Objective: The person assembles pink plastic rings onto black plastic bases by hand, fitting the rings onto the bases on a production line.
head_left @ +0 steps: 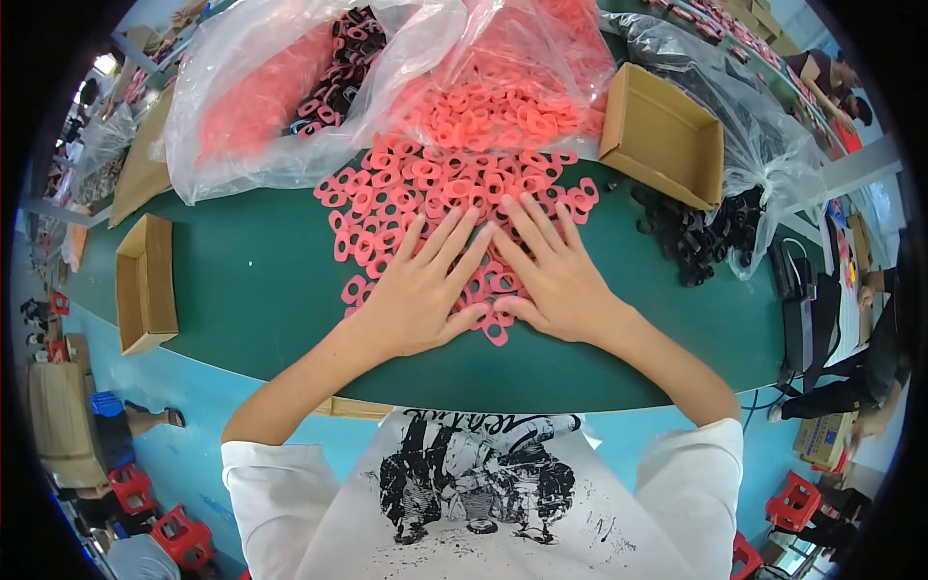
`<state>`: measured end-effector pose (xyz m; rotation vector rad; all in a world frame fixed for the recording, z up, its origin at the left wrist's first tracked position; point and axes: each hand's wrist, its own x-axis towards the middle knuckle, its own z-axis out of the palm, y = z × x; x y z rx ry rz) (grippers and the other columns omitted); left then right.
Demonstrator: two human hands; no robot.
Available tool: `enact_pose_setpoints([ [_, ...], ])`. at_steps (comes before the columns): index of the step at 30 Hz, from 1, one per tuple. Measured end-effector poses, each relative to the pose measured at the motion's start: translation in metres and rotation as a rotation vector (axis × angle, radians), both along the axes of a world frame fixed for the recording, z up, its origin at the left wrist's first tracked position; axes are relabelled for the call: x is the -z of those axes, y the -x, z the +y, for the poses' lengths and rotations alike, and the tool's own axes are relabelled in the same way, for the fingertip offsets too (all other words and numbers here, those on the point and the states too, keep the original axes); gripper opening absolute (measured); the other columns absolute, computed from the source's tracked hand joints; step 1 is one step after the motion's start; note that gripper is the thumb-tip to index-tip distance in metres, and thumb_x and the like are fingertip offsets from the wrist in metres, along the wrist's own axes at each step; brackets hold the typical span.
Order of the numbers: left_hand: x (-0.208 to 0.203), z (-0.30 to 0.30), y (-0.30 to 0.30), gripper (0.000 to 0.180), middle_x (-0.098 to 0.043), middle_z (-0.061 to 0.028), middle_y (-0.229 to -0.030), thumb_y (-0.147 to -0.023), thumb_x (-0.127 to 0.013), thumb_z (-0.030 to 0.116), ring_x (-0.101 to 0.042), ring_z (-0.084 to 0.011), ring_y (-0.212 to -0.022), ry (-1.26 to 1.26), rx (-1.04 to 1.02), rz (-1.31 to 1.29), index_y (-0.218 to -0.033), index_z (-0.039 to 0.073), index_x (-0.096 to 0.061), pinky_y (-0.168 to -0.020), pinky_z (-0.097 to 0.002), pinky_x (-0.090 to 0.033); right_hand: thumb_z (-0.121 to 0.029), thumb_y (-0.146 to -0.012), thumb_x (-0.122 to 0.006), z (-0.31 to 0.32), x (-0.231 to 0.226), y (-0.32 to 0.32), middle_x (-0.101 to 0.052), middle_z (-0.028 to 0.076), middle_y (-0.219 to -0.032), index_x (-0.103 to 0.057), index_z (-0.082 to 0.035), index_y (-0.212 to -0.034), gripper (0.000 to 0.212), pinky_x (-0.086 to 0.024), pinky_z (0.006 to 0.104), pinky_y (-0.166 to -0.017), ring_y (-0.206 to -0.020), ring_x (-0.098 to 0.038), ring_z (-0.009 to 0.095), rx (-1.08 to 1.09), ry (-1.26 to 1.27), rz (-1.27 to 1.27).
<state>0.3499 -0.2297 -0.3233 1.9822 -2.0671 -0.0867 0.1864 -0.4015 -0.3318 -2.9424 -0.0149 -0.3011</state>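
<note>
Both my hands rest palm down, fingers spread, on a loose layer of pink ring-shaped pieces (387, 208) on the green table (242, 280). My left hand (416, 290) covers pieces left of the middle, and my right hand (561, 280) covers those to the right. The index fingers and thumbs come close together, with a few pink pieces showing between them. Neither hand grips anything; what lies beneath the palms is hidden. Just beyond the fingertips, more pink pieces spill from an open clear plastic bag (541, 58).
Another clear bag (217, 106) at the far left holds pink and black pieces. An open cardboard box (667, 135) stands right of the pile, a smaller one (147, 285) at the left edge. Black parts (691, 232) lie by a bag at right. Other people work nearby.
</note>
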Motion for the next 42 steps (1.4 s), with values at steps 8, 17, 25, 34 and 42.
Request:
enact_pose_setpoints([
  [8, 0.000, 0.008, 0.029, 0.083, -0.033, -0.0253, -0.153, -0.081, -0.068, 0.039, -0.031, -0.0374, -0.143, -0.003, 0.031, 0.004, -0.143, -0.008, -0.038, -0.117, -0.0552, -0.020, -0.056, -0.091, -0.053, 0.029, -0.004, 0.046, -0.036, 0.023, -0.151, -0.043, 0.007, -0.141, 0.081, -0.016, 0.0614, -0.115, -0.143, -0.031, 0.039, -0.107, -0.085, 0.060],
  [17, -0.008, 0.045, 0.034, 0.079, -0.034, -0.0252, -0.152, -0.075, -0.071, 0.027, -0.032, -0.0378, -0.143, -0.135, 0.040, -0.078, -0.141, -0.007, -0.043, -0.116, -0.0568, -0.022, -0.010, -0.066, -0.082, 0.043, 0.001, 0.066, -0.064, 0.010, -0.112, -0.069, -0.004, -0.098, 0.035, -0.043, 0.0499, -0.095, -0.100, -0.061, 0.026, 0.084, -0.125, -0.345],
  [25, -0.006, 0.082, 0.052, 0.071, -0.041, -0.0249, -0.148, -0.075, -0.070, 0.020, -0.037, -0.0395, -0.140, -0.086, -0.023, -0.023, -0.136, -0.009, -0.047, -0.115, -0.0604, -0.022, 0.000, -0.067, -0.079, 0.043, -0.004, 0.060, -0.062, 0.010, -0.099, -0.065, -0.002, -0.094, 0.030, -0.047, 0.0382, -0.071, -0.083, -0.061, 0.027, 0.038, -0.345, -0.295],
  [34, -0.003, 0.090, 0.042, 0.035, -0.059, -0.0098, -0.118, -0.067, -0.082, 0.013, -0.051, -0.0360, -0.121, 0.193, -0.148, 0.078, -0.099, 0.006, -0.069, -0.105, -0.0621, -0.033, 0.001, -0.068, -0.078, 0.039, -0.013, 0.058, -0.062, 0.010, -0.099, -0.065, -0.003, -0.090, 0.027, -0.046, 0.0332, -0.058, -0.071, -0.057, 0.024, 0.162, -0.322, -0.319],
  [42, -0.013, 0.086, 0.054, 0.032, -0.058, -0.0052, -0.105, -0.069, -0.082, 0.020, -0.053, -0.0305, -0.101, 0.221, -0.166, 0.169, -0.095, 0.008, -0.068, -0.092, -0.0523, -0.039, -0.006, -0.069, -0.080, 0.048, -0.011, 0.039, -0.062, 0.007, -0.103, -0.066, -0.005, -0.092, 0.027, -0.045, 0.0360, -0.071, -0.082, -0.057, 0.025, 0.060, -0.301, -0.204],
])
